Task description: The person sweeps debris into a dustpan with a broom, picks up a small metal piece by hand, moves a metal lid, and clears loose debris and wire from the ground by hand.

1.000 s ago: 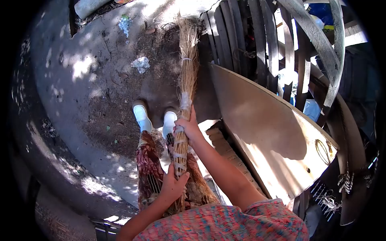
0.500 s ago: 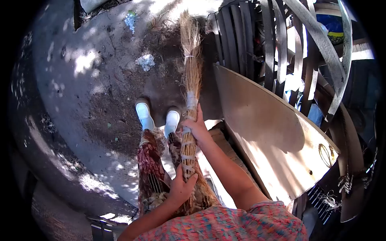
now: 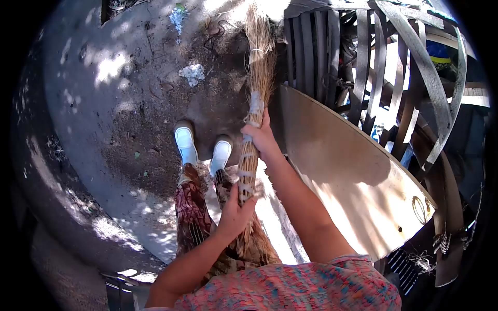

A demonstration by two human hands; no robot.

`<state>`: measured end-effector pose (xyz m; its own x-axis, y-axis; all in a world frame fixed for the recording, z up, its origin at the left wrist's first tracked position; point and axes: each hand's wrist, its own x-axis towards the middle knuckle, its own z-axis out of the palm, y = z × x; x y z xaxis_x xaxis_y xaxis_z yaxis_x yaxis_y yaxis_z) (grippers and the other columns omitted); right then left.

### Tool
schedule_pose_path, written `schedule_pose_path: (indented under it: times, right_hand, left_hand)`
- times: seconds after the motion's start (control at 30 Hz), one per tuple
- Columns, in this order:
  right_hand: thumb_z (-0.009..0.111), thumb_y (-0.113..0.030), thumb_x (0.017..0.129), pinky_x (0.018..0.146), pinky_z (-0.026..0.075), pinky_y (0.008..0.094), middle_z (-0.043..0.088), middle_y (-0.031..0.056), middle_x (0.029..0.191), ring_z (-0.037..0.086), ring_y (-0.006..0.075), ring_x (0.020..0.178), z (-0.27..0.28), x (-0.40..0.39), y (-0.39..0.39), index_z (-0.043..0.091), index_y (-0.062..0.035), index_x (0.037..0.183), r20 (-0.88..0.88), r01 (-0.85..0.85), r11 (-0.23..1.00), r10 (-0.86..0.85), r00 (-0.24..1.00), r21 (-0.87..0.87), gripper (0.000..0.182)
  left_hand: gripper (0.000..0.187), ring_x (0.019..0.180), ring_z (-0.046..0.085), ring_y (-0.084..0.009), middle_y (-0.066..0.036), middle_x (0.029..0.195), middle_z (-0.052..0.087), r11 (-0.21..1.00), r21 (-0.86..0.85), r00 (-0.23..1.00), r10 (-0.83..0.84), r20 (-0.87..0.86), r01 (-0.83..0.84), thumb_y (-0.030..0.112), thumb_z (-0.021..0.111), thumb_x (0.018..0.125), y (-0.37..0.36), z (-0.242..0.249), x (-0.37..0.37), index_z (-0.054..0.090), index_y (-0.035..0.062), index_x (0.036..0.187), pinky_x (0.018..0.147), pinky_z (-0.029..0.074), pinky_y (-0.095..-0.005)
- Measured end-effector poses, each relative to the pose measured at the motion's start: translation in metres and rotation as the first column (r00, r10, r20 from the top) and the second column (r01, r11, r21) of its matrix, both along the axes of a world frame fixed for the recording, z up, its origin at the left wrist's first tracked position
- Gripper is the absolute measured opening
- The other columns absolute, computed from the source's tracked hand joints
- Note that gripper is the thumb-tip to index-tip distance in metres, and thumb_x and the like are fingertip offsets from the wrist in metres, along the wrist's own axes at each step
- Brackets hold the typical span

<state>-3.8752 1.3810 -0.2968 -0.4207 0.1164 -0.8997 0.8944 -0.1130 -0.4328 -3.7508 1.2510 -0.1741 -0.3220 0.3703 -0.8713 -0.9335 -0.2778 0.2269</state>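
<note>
A long straw broom (image 3: 248, 168) runs up the middle of the view, its handle bound with pale strips and its loose bristles at the top. My right hand (image 3: 261, 136) is wrapped round the upper handle, just below the bristles. Lower down, my left hand (image 3: 237, 213) grips the handle near its bottom end. A thin tie circles the bristles. The broom's bristle end hangs out past my white shoes (image 3: 221, 154), over the dark ground.
A tan board (image 3: 337, 155) leans at the right, beside a slatted wooden fence (image 3: 363, 67). A crumpled white scrap (image 3: 192, 74) lies on the ground (image 3: 129, 114) ahead of the shoes. Another pale blue scrap (image 3: 178, 19) lies farther off.
Both hands and the broom have moved up and away from my body, and the bristles now sit slightly farther right. Both hands still grip the handle.
</note>
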Motion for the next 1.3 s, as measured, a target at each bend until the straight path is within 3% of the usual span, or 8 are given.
schedule_pose_path:
  times: [0.17, 0.33, 0.5, 0.6, 0.8, 0.97, 1.1, 1.3]
  right_hand:
    - [0.066, -0.008, 0.064, 0.062, 0.05, 0.0372, 0.058, 0.017, 0.101, 0.06, 0.0247, 0.078, -0.075, -0.001, -0.074, -0.004, -0.0116, 0.147, 0.139, -0.522, 0.839, 0.504, 0.852, 0.154, 0.108]
    - [0.063, -0.001, 0.066, 0.059, 0.051, 0.038, 0.058, 0.0155, 0.091, 0.06, 0.0236, 0.071, 0.008, 0.008, -0.026, -0.007, -0.0152, 0.146, -0.08, -0.251, 0.961, 0.243, 0.967, -0.116, 0.107]
    - [0.062, -0.002, 0.067, 0.058, 0.052, 0.0404, 0.056, 0.0153, 0.092, 0.06, 0.0253, 0.07, -0.057, -0.037, -0.044, -0.007, -0.0212, 0.146, 0.104, -0.079, 0.997, 0.078, 0.992, 0.012, 0.107]
    - [0.068, -0.014, 0.061, 0.079, 0.049, 0.0358, 0.057, 0.0185, 0.107, 0.059, 0.0308, 0.091, -0.085, -0.01, -0.1, 0.002, -0.0113, 0.147, 0.225, -0.605, 0.767, 0.564, 0.795, 0.213, 0.109]
    - [0.061, 0.006, 0.064, 0.053, 0.051, 0.0352, 0.053, 0.0131, 0.097, 0.059, 0.0215, 0.063, 0.039, -0.031, -0.041, -0.001, -0.0184, 0.147, -0.014, -0.087, 0.991, 0.086, 0.996, -0.103, 0.106]
    - [0.062, -0.002, 0.064, 0.059, 0.052, 0.0387, 0.054, 0.0139, 0.099, 0.059, 0.0246, 0.076, -0.073, -0.062, -0.071, 0.001, -0.0146, 0.147, 0.03, -0.174, 0.977, 0.172, 0.985, 0.121, 0.103]
    - [0.066, -0.006, 0.063, 0.076, 0.05, 0.0358, 0.053, 0.0183, 0.112, 0.059, 0.027, 0.087, -0.031, -0.02, -0.127, -0.001, -0.0061, 0.146, 0.062, -0.358, 0.92, 0.371, 0.927, -0.159, 0.107]
    - [0.07, -0.02, 0.074, 0.086, 0.045, 0.0333, 0.048, 0.0214, 0.125, 0.054, 0.0284, 0.107, 0.047, 0.003, -0.142, -0.009, -0.0089, 0.146, -0.207, -0.437, 0.892, 0.408, 0.889, -0.118, 0.107]
  left_hand:
    - [0.056, 0.09, 0.052, -0.0124, -0.008, 0.105, 0.052, 0.975, -0.059, 0.947, 0.221, 0.235, -0.213, 0.021, 0.054, 0.091, -0.023, -0.027, -0.013, 0.028, -0.0004, 0.136, 0.076, 0.044, -0.0271]
    - [0.058, 0.084, 0.051, -0.0113, -0.006, 0.099, 0.053, 0.943, -0.158, 0.947, 0.262, -0.185, -0.291, 0.015, 0.056, 0.089, 0.024, 0.04, 0.04, 0.026, 0.0029, 0.138, 0.07, 0.043, -0.0241]
    - [0.051, 0.053, 0.05, -0.0102, -0.008, 0.09, 0.055, 0.989, -0.007, 0.981, 0.145, 0.128, -0.145, 0.016, 0.054, 0.09, -0.033, -0.044, -0.051, 0.031, 0.003, 0.133, 0.041, 0.043, -0.0249]
    - [0.056, 0.08, 0.054, -0.0127, -0.007, 0.098, 0.055, 0.959, -0.143, 0.933, 0.272, 0.237, -0.243, 0.018, 0.054, 0.089, -0.051, -0.02, -0.031, 0.029, 0.0013, 0.136, 0.069, 0.046, -0.0258]
    - [0.061, 0.085, 0.055, -0.0159, -0.011, 0.104, 0.057, 0.945, -0.2, 0.939, 0.196, -0.284, -0.257, 0.017, 0.058, 0.088, 0.008, 0.032, 0.004, 0.027, 0.0012, 0.138, 0.075, 0.046, -0.0307]
    - [0.032, 0.046, 0.051, -0.0134, -0.005, 0.072, 0.053, 0.977, -0.11, 0.981, 0.187, 0.045, -0.181, 0.02, 0.056, 0.087, -0.047, -0.067, -0.061, 0.045, 0.0044, 0.113, 0.039, 0.044, -0.0277]
    - [0.054, 0.087, 0.05, -0.0119, -0.007, 0.099, 0.053, 0.911, -0.347, 0.969, 0.246, 0.021, -0.224, 0.015, 0.054, 0.089, -0.053, 0.003, -0.017, 0.029, -0.0006, 0.134, 0.076, 0.043, -0.0284]
    - [0.057, 0.091, 0.049, -0.0127, -0.006, 0.105, 0.05, 0.902, -0.226, 0.928, 0.373, -0.024, -0.368, 0.011, 0.054, 0.089, -0.088, 0.085, 0.012, 0.027, 0.0, 0.137, 0.08, 0.042, -0.0282]
